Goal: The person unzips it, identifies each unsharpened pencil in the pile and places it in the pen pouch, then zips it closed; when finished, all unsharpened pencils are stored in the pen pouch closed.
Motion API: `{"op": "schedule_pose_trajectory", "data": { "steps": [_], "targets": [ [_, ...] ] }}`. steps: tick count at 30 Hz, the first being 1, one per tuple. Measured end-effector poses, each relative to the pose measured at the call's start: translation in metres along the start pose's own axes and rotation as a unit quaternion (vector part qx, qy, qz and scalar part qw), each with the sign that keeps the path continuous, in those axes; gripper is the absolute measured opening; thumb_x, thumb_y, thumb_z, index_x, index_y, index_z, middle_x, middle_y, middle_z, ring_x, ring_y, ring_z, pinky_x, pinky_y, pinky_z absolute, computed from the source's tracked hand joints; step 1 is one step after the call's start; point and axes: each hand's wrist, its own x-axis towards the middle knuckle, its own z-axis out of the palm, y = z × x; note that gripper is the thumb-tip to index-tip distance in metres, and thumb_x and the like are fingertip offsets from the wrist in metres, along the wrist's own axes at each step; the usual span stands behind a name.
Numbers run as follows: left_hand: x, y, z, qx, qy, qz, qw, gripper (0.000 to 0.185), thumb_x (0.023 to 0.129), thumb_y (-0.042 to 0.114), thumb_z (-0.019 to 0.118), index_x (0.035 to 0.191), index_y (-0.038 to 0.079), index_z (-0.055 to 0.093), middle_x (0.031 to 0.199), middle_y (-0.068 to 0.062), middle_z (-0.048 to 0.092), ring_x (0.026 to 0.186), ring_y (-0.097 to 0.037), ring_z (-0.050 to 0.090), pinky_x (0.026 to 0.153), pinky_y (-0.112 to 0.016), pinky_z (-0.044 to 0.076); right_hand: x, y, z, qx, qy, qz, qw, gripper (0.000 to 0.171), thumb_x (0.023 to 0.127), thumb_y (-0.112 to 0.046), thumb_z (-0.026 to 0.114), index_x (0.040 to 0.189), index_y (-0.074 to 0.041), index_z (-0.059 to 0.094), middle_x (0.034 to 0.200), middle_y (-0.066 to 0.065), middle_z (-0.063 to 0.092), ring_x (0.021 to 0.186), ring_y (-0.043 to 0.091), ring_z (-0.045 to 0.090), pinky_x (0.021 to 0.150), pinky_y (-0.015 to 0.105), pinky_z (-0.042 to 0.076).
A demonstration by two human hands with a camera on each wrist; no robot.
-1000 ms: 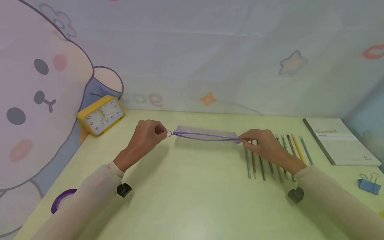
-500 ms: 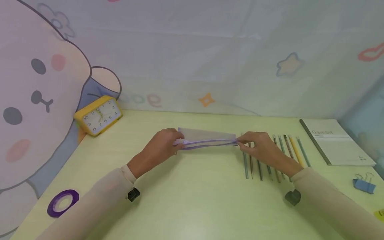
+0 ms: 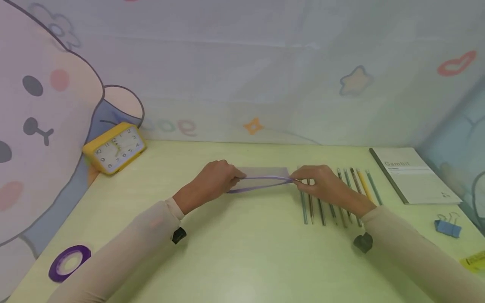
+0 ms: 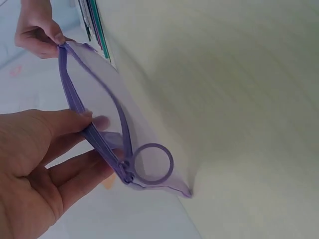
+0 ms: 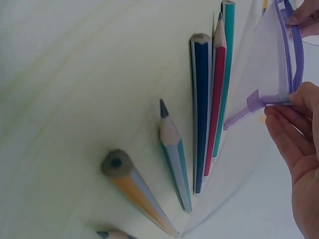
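A translucent pouch (image 3: 265, 173) with a purple zip is held just above the pale green table (image 3: 242, 252), between both hands. My left hand (image 3: 227, 179) pinches the zip edge at its left end, and the left wrist view shows my left hand (image 4: 92, 122) beside the purple ring pull (image 4: 152, 164). My right hand (image 3: 299, 181) pinches the small tab at the right end; in the right wrist view my right hand (image 5: 294, 102) holds it over the pencils. The pouch (image 4: 99, 99) has its mouth gaping. A row of several pencils (image 3: 352, 185) lies under and beside my right hand.
A yellow alarm clock (image 3: 113, 147) stands at the back left against the wall. A purple tape roll (image 3: 70, 257) lies near the front left edge. A grey notebook (image 3: 413, 174), a blue binder clip (image 3: 447, 227) and a yellow scrap (image 3: 473, 261) lie on the right.
My left hand let go of the ring pull and shifted right to grip the pouch's zip edge. The two sides of the zip now bow apart. My right hand kept its hold.
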Motion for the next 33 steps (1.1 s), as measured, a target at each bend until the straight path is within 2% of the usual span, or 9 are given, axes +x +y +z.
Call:
{"op": "schedule_pose_trajectory", "data": {
  "steps": [5, 9, 13, 19, 22, 24, 27, 30, 33],
  "targets": [
    [0.0, 0.003, -0.003, -0.022, 0.014, -0.008, 0.9996, 0.029, 0.093, 0.001, 0.065, 0.116, 0.011, 0.078, 0.089, -0.007, 0.079, 0.05, -0.002, 0.036, 0.049, -0.017, 0.021, -0.003, 0.005, -0.01, 0.0, -0.014, 0.048, 0.999, 0.028, 0.093, -0.008, 0.071, 0.121, -0.01, 0.074, 0.118, 0.006, 0.075, 0.087, 0.013, 0.068, 0.069, 0.03, 0.055],
    [-0.001, 0.005, -0.005, -0.041, 0.022, -0.042, 0.998, 0.031, 0.093, 0.002, 0.065, 0.118, 0.014, 0.077, 0.069, -0.006, 0.072, 0.049, -0.005, 0.02, 0.048, -0.019, 0.016, -0.012, 0.01, -0.032, -0.023, 0.038, 0.068, 0.997, 0.028, 0.094, -0.009, 0.07, 0.122, -0.01, 0.073, 0.117, 0.008, 0.075, 0.096, 0.023, 0.074, 0.076, 0.042, 0.059],
    [-0.003, 0.006, -0.006, -0.059, 0.032, -0.06, 0.9959, 0.031, 0.092, 0.002, 0.065, 0.117, 0.014, 0.078, 0.079, -0.006, 0.076, 0.05, -0.006, 0.015, 0.049, -0.02, 0.015, -0.026, 0.014, -0.062, -0.041, 0.079, 0.14, 0.986, 0.026, 0.096, -0.011, 0.067, 0.121, -0.008, 0.074, 0.116, 0.014, 0.075, 0.097, 0.032, 0.074, 0.079, 0.049, 0.059],
    [-0.004, 0.007, -0.006, -0.074, 0.032, -0.071, 0.9942, 0.029, 0.092, 0.003, 0.066, 0.117, 0.012, 0.078, 0.104, -0.008, 0.079, 0.049, -0.005, 0.017, 0.049, -0.02, 0.017, -0.052, 0.024, -0.091, -0.064, -0.033, 0.287, 0.955, 0.035, 0.099, -0.011, 0.061, 0.128, 0.009, 0.064, 0.115, 0.032, 0.069, 0.092, 0.043, 0.07, 0.076, 0.052, 0.058],
    [-0.005, 0.005, -0.005, -0.087, 0.037, -0.076, 0.9926, 0.027, 0.092, 0.004, 0.067, 0.116, 0.011, 0.078, 0.107, -0.009, 0.079, 0.048, -0.005, 0.018, 0.048, -0.02, 0.017, -0.065, 0.037, -0.09, -0.077, -0.097, 0.324, 0.938, 0.038, 0.096, -0.003, 0.056, 0.129, 0.018, 0.058, 0.089, 0.03, 0.067, 0.063, 0.029, 0.06, 0.059, 0.039, 0.051],
    [-0.005, 0.003, -0.005, -0.106, 0.037, -0.082, 0.9902, 0.027, 0.093, 0.004, 0.067, 0.117, 0.009, 0.077, 0.108, -0.009, 0.079, 0.046, -0.006, 0.017, 0.047, -0.02, 0.018, -0.072, 0.045, -0.087, -0.085, -0.119, 0.335, 0.931, 0.039, 0.094, 0.001, 0.054, 0.128, 0.021, 0.056, 0.084, 0.026, 0.066, 0.058, 0.022, 0.052, 0.056, 0.036, 0.046],
    [-0.005, 0.001, -0.005, -0.134, 0.031, -0.089, 0.9865, 0.027, 0.093, 0.005, 0.067, 0.118, 0.008, 0.077, 0.108, -0.011, 0.078, 0.045, -0.007, 0.016, 0.046, -0.02, 0.019, -0.079, 0.053, -0.082, -0.098, -0.135, 0.338, 0.926, 0.041, 0.091, 0.005, 0.053, 0.127, 0.023, 0.055, 0.087, 0.031, 0.066, 0.066, 0.032, 0.06, 0.062, 0.043, 0.053],
    [-0.004, 0.0, -0.004, -0.156, 0.024, -0.091, 0.9832, 0.026, 0.093, 0.007, 0.068, 0.118, 0.007, 0.076, 0.107, -0.013, 0.078, 0.044, -0.007, 0.017, 0.046, -0.02, 0.02, -0.083, 0.057, -0.078, -0.116, -0.138, 0.326, 0.928, 0.04, 0.089, 0.006, 0.052, 0.125, 0.023, 0.057, 0.113, 0.04, 0.064, 0.089, 0.042, 0.068, 0.078, 0.054, 0.056],
    [-0.002, -0.001, -0.001, -0.173, 0.021, -0.086, 0.981, 0.026, 0.094, 0.008, 0.068, 0.117, 0.006, 0.076, 0.106, -0.015, 0.078, 0.042, -0.006, 0.023, 0.046, -0.02, 0.024, -0.086, 0.059, -0.076, -0.12, -0.14, 0.328, 0.927, 0.039, 0.089, 0.004, 0.051, 0.123, 0.021, 0.059, 0.113, 0.04, 0.064, 0.076, 0.033, 0.064, 0.072, 0.049, 0.055]
  ]
}}
